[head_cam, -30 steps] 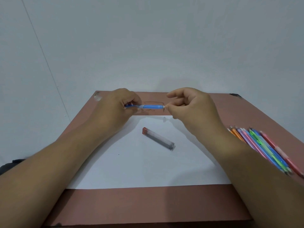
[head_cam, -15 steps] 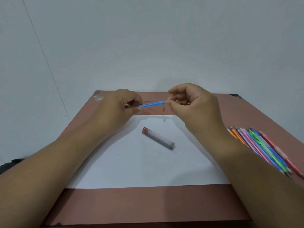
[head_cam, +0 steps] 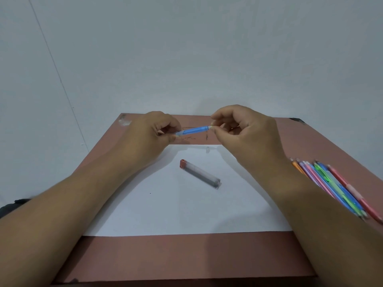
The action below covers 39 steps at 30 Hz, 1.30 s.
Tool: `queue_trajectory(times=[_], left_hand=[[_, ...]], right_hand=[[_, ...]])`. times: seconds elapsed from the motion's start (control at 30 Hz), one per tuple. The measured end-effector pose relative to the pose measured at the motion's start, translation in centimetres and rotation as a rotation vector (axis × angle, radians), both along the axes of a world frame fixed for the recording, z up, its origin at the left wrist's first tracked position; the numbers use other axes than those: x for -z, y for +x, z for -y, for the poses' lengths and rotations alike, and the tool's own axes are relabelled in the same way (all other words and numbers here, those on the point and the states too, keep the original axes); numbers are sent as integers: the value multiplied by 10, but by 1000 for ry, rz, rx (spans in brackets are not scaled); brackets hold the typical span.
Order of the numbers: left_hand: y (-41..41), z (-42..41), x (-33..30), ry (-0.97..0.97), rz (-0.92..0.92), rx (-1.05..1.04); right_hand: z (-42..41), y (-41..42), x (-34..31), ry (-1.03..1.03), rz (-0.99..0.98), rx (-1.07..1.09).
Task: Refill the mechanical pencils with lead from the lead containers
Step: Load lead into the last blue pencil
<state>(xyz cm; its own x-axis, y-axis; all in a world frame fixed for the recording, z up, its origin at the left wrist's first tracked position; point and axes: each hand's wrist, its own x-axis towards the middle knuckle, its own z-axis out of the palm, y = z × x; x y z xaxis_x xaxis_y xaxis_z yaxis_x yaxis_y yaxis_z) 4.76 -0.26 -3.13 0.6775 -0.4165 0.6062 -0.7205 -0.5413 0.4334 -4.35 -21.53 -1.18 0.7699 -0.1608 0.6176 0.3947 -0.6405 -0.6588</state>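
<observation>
A blue mechanical pencil (head_cam: pixel 193 130) is held level above the far part of the table, its right end slightly raised. My left hand (head_cam: pixel 149 133) grips its left end. My right hand (head_cam: pixel 244 131) pinches the pencil's right end between thumb and forefinger; what sits in that pinch is too small to tell. A clear lead container (head_cam: pixel 200 174) with a red cap lies diagonally on the white paper sheet (head_cam: pixel 165 208), below and between my hands. A tiny clear piece (head_cam: pixel 207 149) lies on the paper near my right hand.
A bundle of several coloured mechanical pencils (head_cam: pixel 335 187) lies on the right side of the brown table (head_cam: pixel 165 255), partly hidden by my right forearm. Dark scribble marks (head_cam: pixel 189 138) show on the table under the held pencil. A pale wall stands behind.
Both hands have lifted the blue pencil a little and tilted its right end upward. My right fingers stay pinched at that end. The lead container has not moved.
</observation>
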Motion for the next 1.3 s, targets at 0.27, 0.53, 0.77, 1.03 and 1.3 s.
queue_trajectory(times=[0.27, 0.53, 0.77, 1.03, 1.3], left_hand=[[-1, -1, -1, 11, -12, -24], [1, 0, 1, 6, -7, -31], [7, -1, 4, 16, 1, -46], [8, -3, 3, 63, -65, -99], [6, -4, 3, 65, -82, -109]], right_hand=[[2, 1, 0, 2, -32, -8], [3, 3, 0, 84, -80, -37], [5, 10, 7, 32, -147, -33], [10, 26, 23, -383, -403, 46], [7, 26, 22, -353, -422, 75]])
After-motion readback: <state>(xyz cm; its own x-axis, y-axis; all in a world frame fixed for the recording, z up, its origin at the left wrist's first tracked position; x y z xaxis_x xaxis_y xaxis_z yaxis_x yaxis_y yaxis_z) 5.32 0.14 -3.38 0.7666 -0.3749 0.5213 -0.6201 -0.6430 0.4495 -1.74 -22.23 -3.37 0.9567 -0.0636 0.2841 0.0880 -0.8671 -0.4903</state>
